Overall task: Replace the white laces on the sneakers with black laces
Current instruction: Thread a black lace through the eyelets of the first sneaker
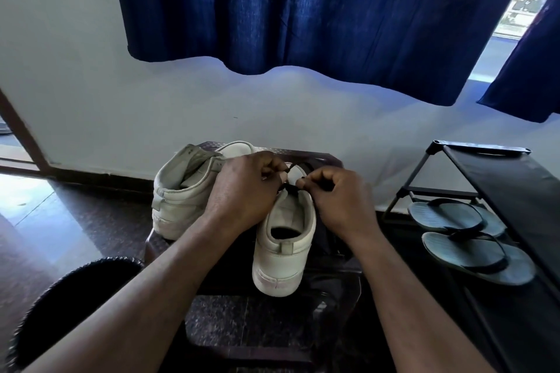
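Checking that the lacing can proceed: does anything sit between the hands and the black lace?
Nothing visible does. The left hand and right hand both pinch the black lace above the near sneaker; the second sneaker sits off to the left.

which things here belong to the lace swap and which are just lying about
Part of the job:
near sneaker
far sneaker
black lace, pinched by the left hand and the right hand

Just lying about:
flip-flops
shoe rack that holds them
blue curtain
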`<state>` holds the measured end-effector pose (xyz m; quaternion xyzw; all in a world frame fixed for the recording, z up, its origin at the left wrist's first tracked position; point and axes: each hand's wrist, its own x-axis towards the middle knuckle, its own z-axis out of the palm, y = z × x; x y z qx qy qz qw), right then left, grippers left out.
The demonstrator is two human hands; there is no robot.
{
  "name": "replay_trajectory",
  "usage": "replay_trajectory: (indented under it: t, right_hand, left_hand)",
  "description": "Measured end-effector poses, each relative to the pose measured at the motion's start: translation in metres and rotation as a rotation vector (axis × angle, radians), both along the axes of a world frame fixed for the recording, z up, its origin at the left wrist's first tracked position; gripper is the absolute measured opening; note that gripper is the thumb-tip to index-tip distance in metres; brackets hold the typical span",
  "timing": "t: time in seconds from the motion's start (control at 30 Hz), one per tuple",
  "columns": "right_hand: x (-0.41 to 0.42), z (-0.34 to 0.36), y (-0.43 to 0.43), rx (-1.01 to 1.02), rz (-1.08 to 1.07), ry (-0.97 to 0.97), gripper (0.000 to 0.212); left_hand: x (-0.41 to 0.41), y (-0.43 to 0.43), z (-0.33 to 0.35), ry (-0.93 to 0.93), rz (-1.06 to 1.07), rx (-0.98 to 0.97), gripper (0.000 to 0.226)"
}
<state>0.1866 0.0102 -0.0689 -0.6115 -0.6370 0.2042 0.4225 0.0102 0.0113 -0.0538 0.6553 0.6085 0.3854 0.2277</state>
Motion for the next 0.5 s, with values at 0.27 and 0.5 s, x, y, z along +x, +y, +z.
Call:
replay_trajectory:
  t: [0.27, 0.5]
  right_hand:
    - [0.007, 0.001, 0.0, 0.0, 0.024, -0.06, 0.006]
    - [0.012, 0.004, 0.004, 0.032, -0.081, 0.013, 0.008]
  left_hand:
    - [-0.002, 0.001, 0.003, -0.061, -0.195, -0.015, 0.061]
    - [-0.006, -0.01, 0.01, 0.022, -0.063, 0.053, 0.014]
